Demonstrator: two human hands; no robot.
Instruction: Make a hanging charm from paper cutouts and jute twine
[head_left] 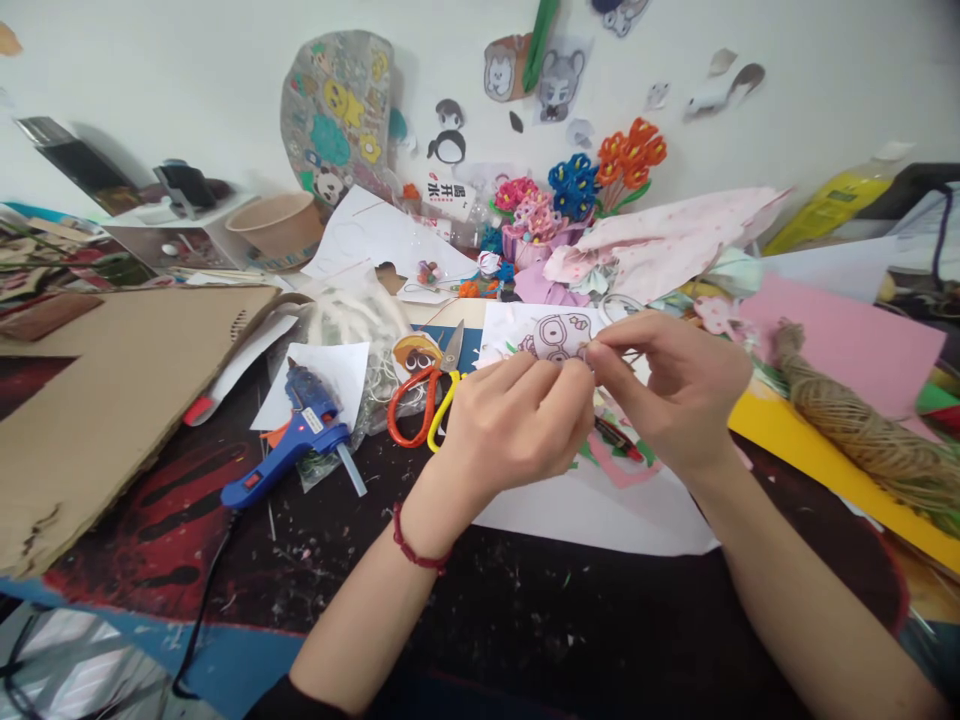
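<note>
My left hand [525,415], with a dark red bracelet on the wrist, is closed, its knuckles towards the camera. What it holds, if anything, is hidden. Touching its fingertips, my right hand [664,385] pinches thumb and forefinger together on something too small to make out. Both hands are over a white paper sheet [600,520]. Just behind them lies a paper with a line drawing [556,336] of a character with glasses. Under and beside the hands are a pink paper shape [626,472] and a red and black pen [619,438].
Left of my hands lie scissors [414,408] with red and yellow handles, a blue glue gun [304,440] and cardboard [142,370]. At the right are a twine roll [862,420] and pink paper [847,340]. Pipe-cleaner flowers [574,185] stand behind.
</note>
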